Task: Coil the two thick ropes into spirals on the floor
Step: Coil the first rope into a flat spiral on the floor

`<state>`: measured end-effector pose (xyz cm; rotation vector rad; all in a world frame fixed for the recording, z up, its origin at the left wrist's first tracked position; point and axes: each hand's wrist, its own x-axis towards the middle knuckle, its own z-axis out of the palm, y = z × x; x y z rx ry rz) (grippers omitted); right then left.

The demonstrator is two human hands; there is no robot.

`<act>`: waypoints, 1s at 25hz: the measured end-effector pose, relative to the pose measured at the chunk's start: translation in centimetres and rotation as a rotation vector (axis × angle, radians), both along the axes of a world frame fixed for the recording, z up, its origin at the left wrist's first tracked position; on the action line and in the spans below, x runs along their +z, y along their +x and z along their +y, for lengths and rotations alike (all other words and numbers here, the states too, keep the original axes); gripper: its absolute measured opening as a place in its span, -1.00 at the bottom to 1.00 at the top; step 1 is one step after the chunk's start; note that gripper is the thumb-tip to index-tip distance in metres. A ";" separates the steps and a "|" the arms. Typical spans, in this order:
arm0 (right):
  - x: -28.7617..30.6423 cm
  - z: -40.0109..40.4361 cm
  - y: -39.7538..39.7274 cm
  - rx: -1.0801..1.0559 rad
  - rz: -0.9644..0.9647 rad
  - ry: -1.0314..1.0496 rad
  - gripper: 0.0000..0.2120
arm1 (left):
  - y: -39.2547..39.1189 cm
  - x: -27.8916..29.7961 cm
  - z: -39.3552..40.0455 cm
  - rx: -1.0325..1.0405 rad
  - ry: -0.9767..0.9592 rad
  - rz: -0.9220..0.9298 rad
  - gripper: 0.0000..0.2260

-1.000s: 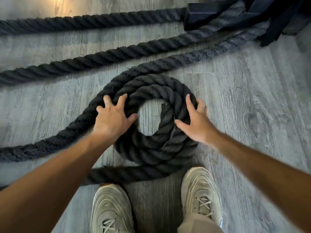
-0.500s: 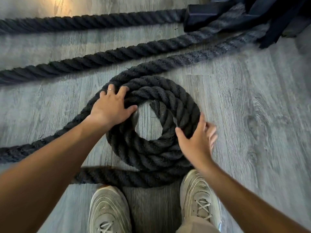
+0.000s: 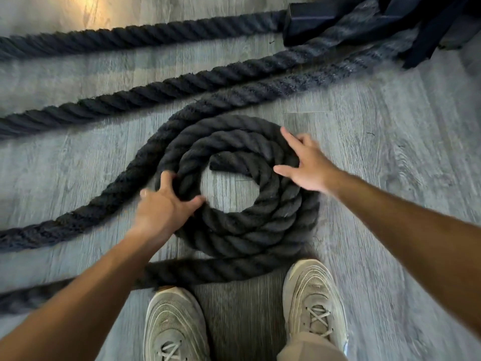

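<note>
Round it goes: since a second ago the coil (image 3: 242, 194) has turned, its cut inner end swinging from the right side of the hole up to the top, while the left hand (image 3: 164, 207) has slid down the left rim and the right hand (image 3: 307, 165) has moved up onto the upper right. Grey wood-grain plank floor (image 3: 390, 157) fills the view, with a warm patch of light at the top left. On it, right in front of the feet, lies the thick black twisted rope, wound into roughly three flat turns around an open centre; its tail runs off the left edge, blurred, and passes under the left forearm. Two more rope lengths (image 3: 161, 92) stretch diagonally behind, cut off at the left and vanishing among dark straps and a boxy black base (image 3: 322, 19) at the top right, hard to make out. Both beige mesh sneakers (image 3: 312, 303) are clipped by the bottom edge. Left fingers and thumb curl around the inner turns, clamped on the rope; right fingers are spread straight, resting on the outer turns.
</note>
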<state>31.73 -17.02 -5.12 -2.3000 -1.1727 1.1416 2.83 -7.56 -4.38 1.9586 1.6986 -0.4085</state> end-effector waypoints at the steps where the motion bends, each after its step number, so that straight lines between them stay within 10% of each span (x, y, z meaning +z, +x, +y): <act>1: 0.3 1.5 0.5 0.074 -0.003 0.022 -0.20 | -0.8 0.5 -1.4 0.020 -0.061 -0.005 -0.18; 7: -0.8 1.2 -4.1 -0.301 -0.201 0.234 -0.31 | -1.4 2.7 0.8 -0.163 -0.028 0.263 -0.14; 11: -0.6 -6.4 -11.5 -0.759 -0.120 -0.035 -0.19 | 1.8 2.0 5.8 -0.296 0.139 0.042 -0.27; 17: -1.6 -6.9 -10.7 -0.604 -0.086 -0.042 -0.18 | 2.4 -1.5 6.5 -0.387 0.255 0.105 -0.41; 25: 0.4 1.8 0.8 -0.059 -0.003 0.090 -0.26 | -2.0 0.1 -3.2 0.200 -0.014 -0.215 -0.25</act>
